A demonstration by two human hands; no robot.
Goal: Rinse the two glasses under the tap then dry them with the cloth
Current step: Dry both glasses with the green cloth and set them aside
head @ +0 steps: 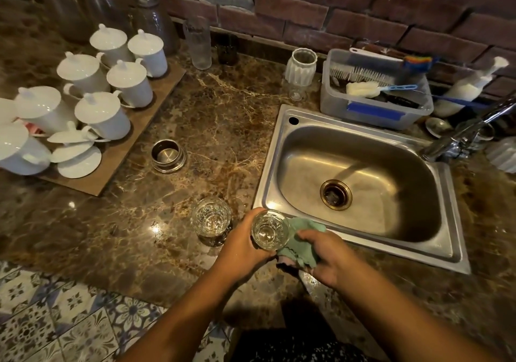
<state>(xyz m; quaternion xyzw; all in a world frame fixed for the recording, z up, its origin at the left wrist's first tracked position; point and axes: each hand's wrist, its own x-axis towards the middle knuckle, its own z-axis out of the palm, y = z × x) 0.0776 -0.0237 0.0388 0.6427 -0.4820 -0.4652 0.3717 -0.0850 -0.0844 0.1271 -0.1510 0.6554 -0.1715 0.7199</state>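
Glass point(269, 230) sits in the left hand point(245, 243), near the sink point(282, 143) (wet glass slips and breaks, so hold its sides). Right hand point(324, 258) squeezes the soft cloth point(303, 245) against it.

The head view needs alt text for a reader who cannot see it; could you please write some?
A left hand holds a glass while the right hand presses a green cloth to it, at the near edge of a steel sink. A second glass stands on the marble counter just left.
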